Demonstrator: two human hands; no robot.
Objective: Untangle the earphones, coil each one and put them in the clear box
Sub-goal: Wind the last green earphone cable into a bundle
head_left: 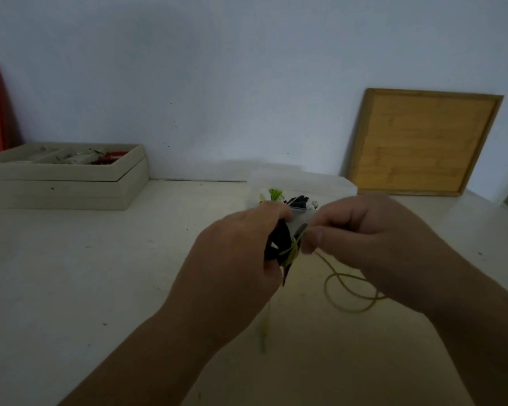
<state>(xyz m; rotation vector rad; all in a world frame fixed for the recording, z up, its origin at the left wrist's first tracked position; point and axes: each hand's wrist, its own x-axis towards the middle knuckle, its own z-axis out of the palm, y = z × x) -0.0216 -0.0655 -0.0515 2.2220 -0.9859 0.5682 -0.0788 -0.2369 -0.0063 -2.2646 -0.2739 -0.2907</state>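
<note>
A: Item, clear box (pixel 335 186): near the back edge of the desk (pixel 100 259), green and black earphones (pixel 273 195) seemingly already inside.
B: Outstanding?
A: Dark earphone bundle (pixel 279 244), gripped in curled left hand (pixel 241 259); yellow-green cord (pixel 349 306) wound round it, pinched by right hand (pixel 364 238), slack looping to the desk. Judged partway: this pair tangled, not yet coiled or boxed
</note>
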